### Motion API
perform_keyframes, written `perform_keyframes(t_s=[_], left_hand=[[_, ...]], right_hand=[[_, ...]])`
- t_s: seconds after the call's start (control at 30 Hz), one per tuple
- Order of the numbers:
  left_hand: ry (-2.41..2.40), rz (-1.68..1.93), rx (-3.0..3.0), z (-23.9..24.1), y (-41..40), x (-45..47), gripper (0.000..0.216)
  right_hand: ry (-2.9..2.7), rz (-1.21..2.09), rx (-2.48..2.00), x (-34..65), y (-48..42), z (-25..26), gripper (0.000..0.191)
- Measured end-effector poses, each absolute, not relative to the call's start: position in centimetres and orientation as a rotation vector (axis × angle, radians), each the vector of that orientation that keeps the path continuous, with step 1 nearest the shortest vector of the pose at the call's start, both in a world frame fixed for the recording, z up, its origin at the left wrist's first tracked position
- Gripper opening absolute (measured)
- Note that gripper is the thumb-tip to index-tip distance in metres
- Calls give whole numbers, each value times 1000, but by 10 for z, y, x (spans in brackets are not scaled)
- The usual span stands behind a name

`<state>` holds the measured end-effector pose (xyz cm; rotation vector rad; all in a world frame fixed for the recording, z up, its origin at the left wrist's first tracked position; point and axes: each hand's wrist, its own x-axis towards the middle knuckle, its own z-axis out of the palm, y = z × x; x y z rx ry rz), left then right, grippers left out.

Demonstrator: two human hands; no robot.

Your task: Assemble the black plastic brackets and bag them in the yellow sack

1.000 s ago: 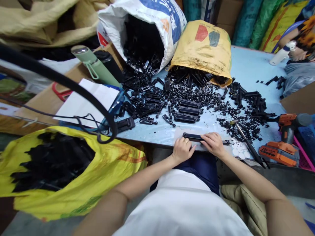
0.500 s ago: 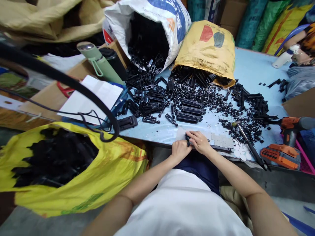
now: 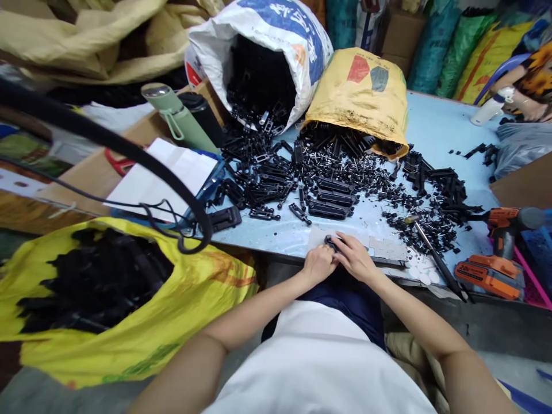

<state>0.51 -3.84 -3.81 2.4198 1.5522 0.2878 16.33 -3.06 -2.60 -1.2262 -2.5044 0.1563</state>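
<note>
At the table's front edge my left hand point(image 3: 319, 263) and my right hand point(image 3: 354, 254) meet around a small black plastic part point(image 3: 331, 241). Fingers of both hands are closed on it and cover most of its shape. Beneath them lies a grey-white pad point(image 3: 318, 237). Just beyond the hands, long black plastic parts point(image 3: 331, 198) lie stacked side by side. A single black link piece point(image 3: 299, 213) rests to their left. Farther back spreads a heap of small black pieces with metal pins point(image 3: 345, 158).
A white sack point(image 3: 302, 52) and a yellow sack point(image 3: 357, 86) spill parts onto the blue table point(image 3: 435, 123). On the right lie a hammer point(image 3: 435, 253) and an orange drill point(image 3: 491, 276). A yellow bag point(image 3: 202, 299) stands at left below a black curved bar point(image 3: 164, 172). A person's arm point(image 3: 524, 106) shows far right.
The black part has tilted from upright to lying flatter between my fingers. My right hand's fingers have shifted over it. The camera view has moved slightly.
</note>
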Motion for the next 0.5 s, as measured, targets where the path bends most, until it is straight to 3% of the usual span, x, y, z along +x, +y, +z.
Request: perform_keyframes(t_s=[0.13,0.3,0.4,0.5], left_hand=[[960,429,2864,-34,-16,4,33],[830,176,2944,-27,11,23,45],[837,264,2911,-22,9,21,53],[723,620,2793,-11,-11,8,66]], right_hand=[[-2390,-199,-1452,223,-45,-26,61],[-2517,-374,-1429,255,-48,-26,55],[-2527,-328,-1197,245,-48,-7,55],[-2538,-11,-941,230,-55,26,56]])
